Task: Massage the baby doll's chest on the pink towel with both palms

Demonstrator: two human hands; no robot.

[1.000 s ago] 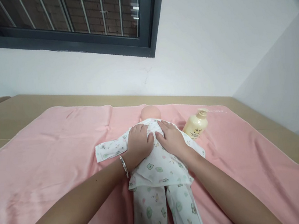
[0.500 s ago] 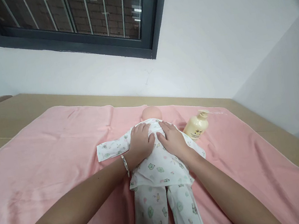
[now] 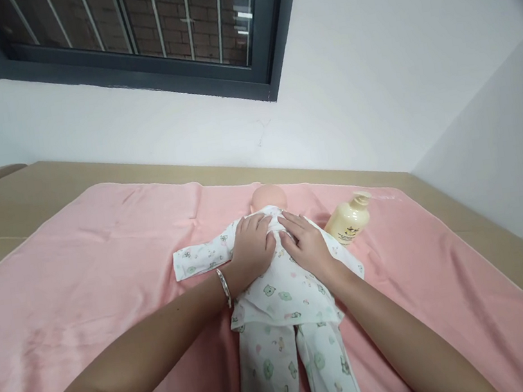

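Note:
A baby doll [image 3: 280, 294] in a white printed top and trousers lies stretched out with its smooth, bald head [image 3: 268, 197] at the far end. No face shows, and its lower legs run out of view. My left hand [image 3: 253, 249] rests flat on the left of the doll's upper torso, fingers extended, with a silver bangle [image 3: 224, 288] at the wrist. On the right of the torso lies my right hand [image 3: 308, 244], also flat with its fingers apart. Both thumbs point inward without touching. Just beyond the right hand is a pale yellow pump bottle [image 3: 350, 219], which appears tilted.
Under the doll spreads a pink blanket [image 3: 106, 269] with soft wrinkles, laid on a tan surface [image 3: 57, 179]. White wall [image 3: 347, 80] rises behind it, with a dark-framed, barred window [image 3: 137, 71] at upper left.
The whole view has shifted slightly, so the scene sits a little farther right. Both hands stay flat on the doll; the right fingers lie marginally closer to its midline.

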